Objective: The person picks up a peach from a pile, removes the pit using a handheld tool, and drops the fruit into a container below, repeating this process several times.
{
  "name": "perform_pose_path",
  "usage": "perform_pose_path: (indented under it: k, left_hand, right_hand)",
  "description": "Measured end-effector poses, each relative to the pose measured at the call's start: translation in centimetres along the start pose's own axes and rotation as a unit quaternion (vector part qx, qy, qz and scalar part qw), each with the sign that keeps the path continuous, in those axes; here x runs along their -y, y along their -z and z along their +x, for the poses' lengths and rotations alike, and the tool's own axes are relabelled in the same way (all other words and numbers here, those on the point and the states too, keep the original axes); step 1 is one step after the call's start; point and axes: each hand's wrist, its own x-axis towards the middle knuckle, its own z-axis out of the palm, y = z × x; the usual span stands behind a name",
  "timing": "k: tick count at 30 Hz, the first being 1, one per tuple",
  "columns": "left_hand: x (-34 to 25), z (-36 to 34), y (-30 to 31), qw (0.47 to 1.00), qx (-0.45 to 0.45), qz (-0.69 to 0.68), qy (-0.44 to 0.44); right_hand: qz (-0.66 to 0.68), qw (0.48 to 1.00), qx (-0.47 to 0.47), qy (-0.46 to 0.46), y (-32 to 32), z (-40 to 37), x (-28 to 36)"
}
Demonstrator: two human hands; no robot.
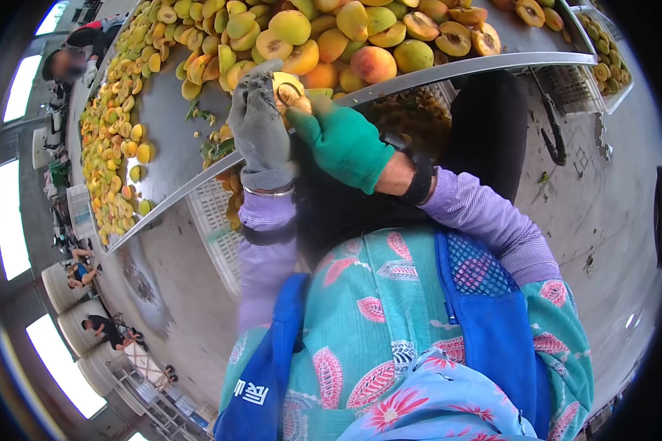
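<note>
My left hand [261,128], in a grey glove, is closed around a halved yellow peach [287,87] at the table's near edge, its cut face showing. My right hand [347,147], in a green glove, is closed right beside the fruit. A thin dark loop-shaped tool [280,94] lies against the cut face and runs toward the right fingers; its handle is hidden in them. Just beyond both hands is a heap of whole and halved peaches [333,45], some with pits showing.
The metal table [171,95] has a raised rim and more peach halves [118,140] along its left side. Below it stand white crates [217,228] holding fruit pieces. Another fruit-filled crate [603,55] is at right. Several people are in the background at left.
</note>
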Motion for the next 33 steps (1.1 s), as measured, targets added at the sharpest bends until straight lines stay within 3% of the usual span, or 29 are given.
perform_pose_path:
  k: [5, 8, 9, 10, 11, 12, 14, 15, 16, 17, 18, 22, 25, 28, 29, 32, 33]
  left_hand:
    - [1.7, -0.5, -0.8, 0.998, -0.059, 0.007, -0.038]
    - [1.7, -0.3, 1.2, 0.98, 0.077, 0.129, -0.134]
    - [2.0, 0.3, 2.3, 0.909, 0.093, 0.321, -0.251]
    - [2.0, 0.5, 1.6, 0.978, 0.055, 0.155, -0.129]
    - [1.9, 0.4, 0.5, 1.0, 0.018, -0.017, 0.0]
    - [2.0, 0.7, -0.1, 0.974, -0.02, -0.189, 0.128]
    - [1.9, 1.0, 0.4, 0.973, 0.069, -0.147, 0.161]
    - [1.6, 1.5, 0.6, 0.97, 0.114, -0.127, 0.174]
    - [1.1, 2.2, 0.6, 0.964, 0.158, -0.111, 0.182]
    - [-0.2, 2.0, 0.6, 0.973, 0.187, -0.08, 0.112]
    - [-0.1, 2.0, 0.6, 0.968, 0.195, -0.107, 0.119]
    - [-0.7, 1.9, 0.2, 0.946, 0.213, -0.192, 0.149]
    - [-0.7, 1.6, 0.2, 0.94, 0.202, -0.205, 0.184]
    - [-0.3, 0.8, 0.1, 0.885, 0.203, -0.363, 0.209]
    - [0.0, 1.0, 0.7, 0.876, 0.244, -0.375, 0.18]
    - [1.4, -2.9, 4.0, 0.933, -0.051, -0.281, 0.22]
    - [-0.9, -3.9, 5.5, 0.938, -0.096, -0.253, 0.218]
  right_hand:
    - [0.038, 0.996, 0.073, -0.036, 0.2, -0.1, -0.1]
    - [0.055, 0.983, 0.164, -0.06, 2.1, 1.4, -1.4]
    - [0.053, 0.994, 0.097, -0.006, 0.8, 0.5, -1.6]
    - [0.051, 0.997, 0.026, 0.052, -0.9, -0.5, -1.2]
    - [0.222, 0.926, 0.125, -0.279, 1.0, -0.4, 3.6]
    - [0.272, 0.905, 0.14, -0.297, 1.0, 0.0, 3.4]
    - [0.37, 0.847, 0.174, -0.341, 1.0, 0.3, 2.4]
    - [0.427, 0.825, 0.186, -0.32, 1.4, 0.3, 2.3]
    - [0.528, 0.753, 0.216, -0.327, 1.7, 0.4, 2.1]
    - [0.619, 0.67, 0.244, -0.331, 1.9, 0.3, 1.9]
    - [0.7, 0.573, 0.268, -0.332, 2.0, 0.0, 1.8]
    - [0.704, 0.569, 0.28, -0.32, 2.5, -0.1, 2.3]
    - [0.509, 0.759, 0.241, -0.328, 2.7, -0.4, 3.9]
    - [0.742, 0.513, 0.32, -0.288, 2.1, -0.6, 2.7]
    - [0.728, 0.53, 0.327, -0.288, 2.4, -0.5, 2.9]
    - [0.686, 0.557, 0.393, -0.253, 2.9, -1.6, 3.0]
    - [0.692, 0.545, 0.402, -0.251, 3.5, -1.9, 2.5]
